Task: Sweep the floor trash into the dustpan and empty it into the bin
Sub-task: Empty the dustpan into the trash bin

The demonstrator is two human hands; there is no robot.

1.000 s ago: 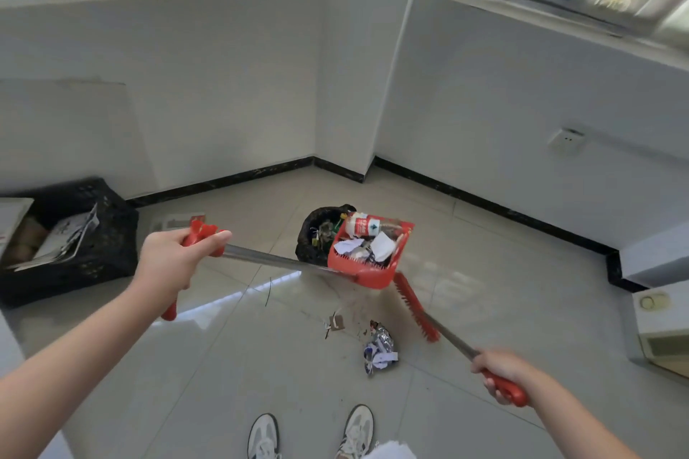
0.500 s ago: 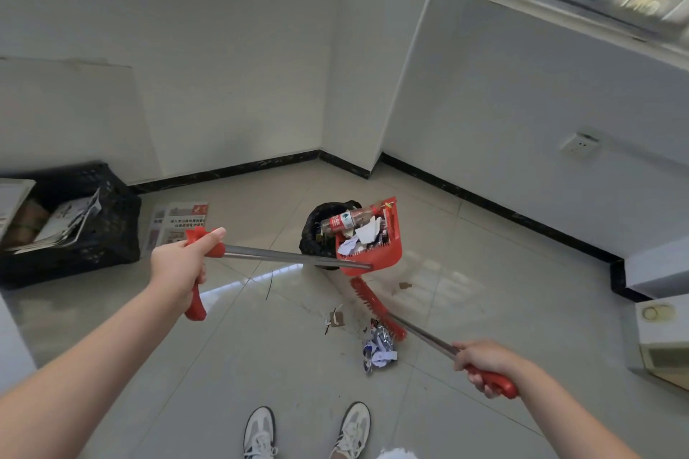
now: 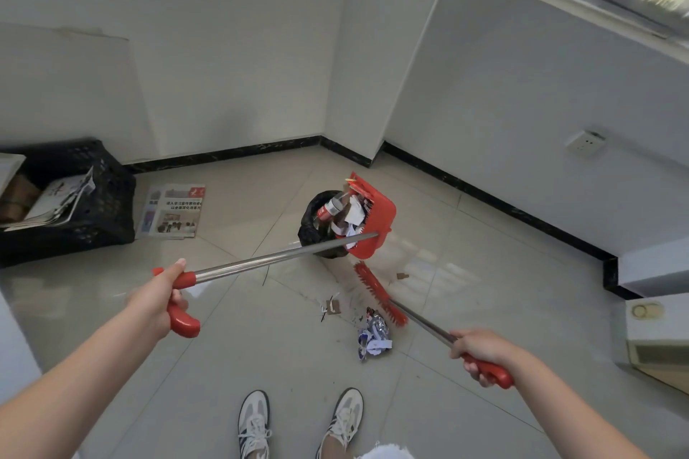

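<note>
My left hand (image 3: 156,304) grips the red handle of the long-handled red dustpan (image 3: 376,220), which is tipped steeply over the small black-lined bin (image 3: 315,224). A plastic bottle (image 3: 332,207) and paper scraps slide from the pan toward the bin's mouth. My right hand (image 3: 481,350) grips the red handle of the broom; its red brush head (image 3: 378,292) rests low by the floor, right of the bin. A crumpled foil wrapper (image 3: 373,333) and small cardboard bits (image 3: 332,306) lie on the tiles in front of my shoes.
A black crate (image 3: 85,212) with newspapers stands at the left wall, and a newspaper (image 3: 173,210) lies flat on the floor beside it. A white unit (image 3: 660,335) sits at the right edge. Walls meet in a corner behind the bin.
The dustpan has tilted from nearly level to steeply tipped over the bin, and its load slides out. The broom head has swung left and nearer the wrapper.
</note>
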